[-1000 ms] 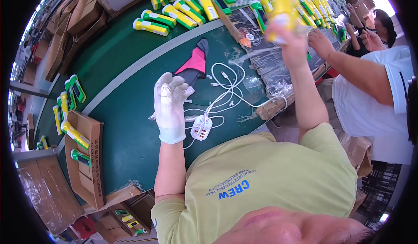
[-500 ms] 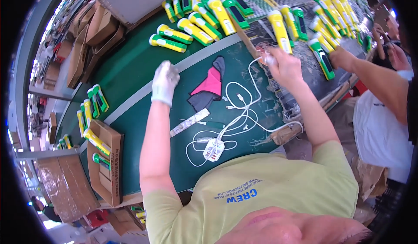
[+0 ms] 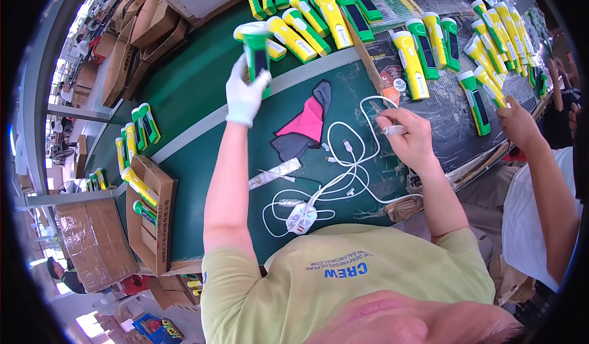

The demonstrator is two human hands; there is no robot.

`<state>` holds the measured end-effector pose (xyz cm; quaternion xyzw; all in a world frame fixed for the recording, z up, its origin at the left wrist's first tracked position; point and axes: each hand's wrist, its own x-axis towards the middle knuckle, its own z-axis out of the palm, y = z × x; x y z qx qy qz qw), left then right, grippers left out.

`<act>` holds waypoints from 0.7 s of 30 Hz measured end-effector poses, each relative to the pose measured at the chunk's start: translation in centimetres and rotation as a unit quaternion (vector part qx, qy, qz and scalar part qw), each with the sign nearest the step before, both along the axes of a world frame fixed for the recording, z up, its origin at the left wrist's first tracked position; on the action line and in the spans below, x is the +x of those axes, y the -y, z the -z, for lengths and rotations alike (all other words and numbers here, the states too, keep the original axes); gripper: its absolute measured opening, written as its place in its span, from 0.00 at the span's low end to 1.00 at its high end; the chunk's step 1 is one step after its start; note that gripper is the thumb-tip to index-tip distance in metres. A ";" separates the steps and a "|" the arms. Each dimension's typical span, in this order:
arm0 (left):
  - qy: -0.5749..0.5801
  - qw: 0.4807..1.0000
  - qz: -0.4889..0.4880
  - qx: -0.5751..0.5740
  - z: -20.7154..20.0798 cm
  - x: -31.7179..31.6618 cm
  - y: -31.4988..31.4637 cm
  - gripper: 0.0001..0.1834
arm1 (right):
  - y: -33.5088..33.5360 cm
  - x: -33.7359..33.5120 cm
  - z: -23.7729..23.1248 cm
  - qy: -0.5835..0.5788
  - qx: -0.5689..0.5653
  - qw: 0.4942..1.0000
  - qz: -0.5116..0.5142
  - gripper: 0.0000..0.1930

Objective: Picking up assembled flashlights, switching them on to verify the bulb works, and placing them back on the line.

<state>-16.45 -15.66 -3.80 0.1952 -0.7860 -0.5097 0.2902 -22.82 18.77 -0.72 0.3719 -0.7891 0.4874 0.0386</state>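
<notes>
My left hand, in a white glove, grips a green flashlight with a dark panel, its head up, above the far side of the green bench. The rest of the row of flashlights lies just beyond it. My bare right hand is closed on a white cable end. From there the white cable runs in loose loops to a small white multi-port USB charger near my chest. Between my hands lie a pink and grey cloth and a whitish strip.
A cardboard box with flashlights stands at the left. A wooden strip edges the dark right-hand surface, where more flashlights lie. At the right a co-worker's hand touches a yellow flashlight. Thin white-handled tools lie near the strip.
My left hand, closed before with no flashlight showing, now holds a green flashlight up. My right hand has drawn back toward me with the cable end. More flashlights stand right of the wooden strip.
</notes>
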 end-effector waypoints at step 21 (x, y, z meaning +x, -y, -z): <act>0.003 0.903 0.084 0.421 -7.6 19.4 -2.2 0.40 | 2.1 5.3 -8.1 0.603 -0.429 0.494 -0.457 0.15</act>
